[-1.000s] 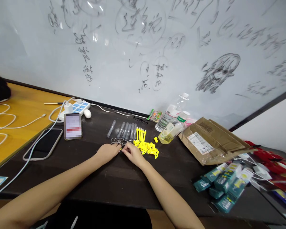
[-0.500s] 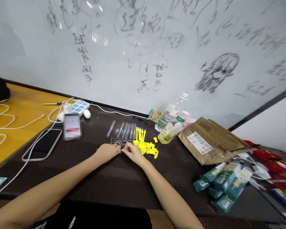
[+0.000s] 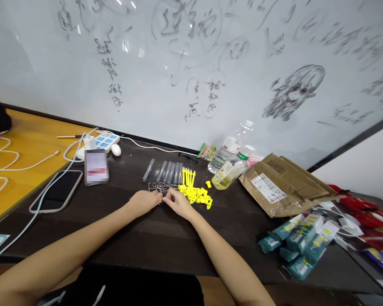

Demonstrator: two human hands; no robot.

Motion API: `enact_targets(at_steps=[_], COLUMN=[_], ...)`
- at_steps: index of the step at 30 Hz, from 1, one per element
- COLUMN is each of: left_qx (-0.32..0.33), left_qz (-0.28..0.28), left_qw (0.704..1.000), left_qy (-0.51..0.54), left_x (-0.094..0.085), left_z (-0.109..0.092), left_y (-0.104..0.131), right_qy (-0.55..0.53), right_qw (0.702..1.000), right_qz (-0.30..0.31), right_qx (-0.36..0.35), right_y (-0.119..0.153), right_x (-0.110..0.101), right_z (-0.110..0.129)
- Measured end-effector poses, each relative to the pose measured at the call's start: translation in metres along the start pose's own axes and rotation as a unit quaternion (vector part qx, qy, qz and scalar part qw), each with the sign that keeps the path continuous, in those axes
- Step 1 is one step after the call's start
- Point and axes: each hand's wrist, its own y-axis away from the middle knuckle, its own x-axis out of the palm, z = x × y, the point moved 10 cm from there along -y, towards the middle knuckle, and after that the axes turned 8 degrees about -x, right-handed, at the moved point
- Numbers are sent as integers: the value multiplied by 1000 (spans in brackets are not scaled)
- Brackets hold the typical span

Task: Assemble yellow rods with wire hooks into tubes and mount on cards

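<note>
Near yellow parts (image 3: pixel 196 195), 2 hands (image 3: pixel 179 204)

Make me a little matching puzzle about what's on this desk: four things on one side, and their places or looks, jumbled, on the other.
Things
1. Tubes
2. Jumbled yellow pieces
3. Cardboard package
4. Glasses

Places and looks
A. Brown, with a white label
B. Heaped beside the right hand
C. Black, lying near the foot of the whiteboard
D. See-through, lying in a loose row

Right pairs: 1-D, 2-B, 3-A, 4-C
</note>
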Motion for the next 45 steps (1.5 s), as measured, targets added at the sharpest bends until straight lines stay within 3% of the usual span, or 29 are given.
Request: enact_targets(at_steps=[13, 23, 34, 38, 45], left_qx=[-13, -33, -75, -69, -81], left_qz=[-11, 13, 53, 50, 40], left_qw=[1000, 999, 993, 991, 988], left_qy=[-4, -16, 74, 101, 122], left_x=[1, 0, -3, -2, -7], left_z=[-4, -5, 6, 9, 11], left_y=[2, 3, 5, 5, 1], right_qy=[-17, 2, 24, 63, 148], right_qw=[998, 998, 998, 997, 986], right_qz=[-43, -56, -42, -31, -62], right_qx=[30, 38, 38, 16, -35], right_y=[-2, -1, 0, 0, 2], right_x=[0, -1, 3, 3, -2], right_z=[-7, -1, 5, 16, 32])
